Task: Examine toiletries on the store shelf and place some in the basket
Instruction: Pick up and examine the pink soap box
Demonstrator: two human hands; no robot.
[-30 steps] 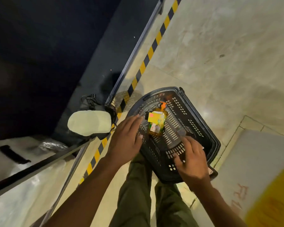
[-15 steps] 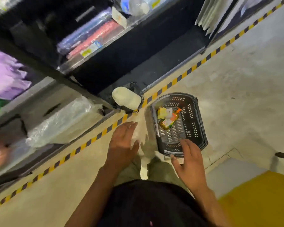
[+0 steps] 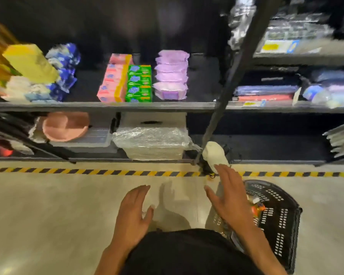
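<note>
Left hand and right hand, each grip released, fingers straight; the right overlaps one black basket. A dark post crosses the shelf beside purple packs.

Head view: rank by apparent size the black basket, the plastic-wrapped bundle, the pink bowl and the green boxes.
1. black basket, though it is nearest the camera and partly hidden
2. plastic-wrapped bundle
3. pink bowl
4. green boxes, only slightly smaller than the bowl; blur leaves that pair unsure
</note>
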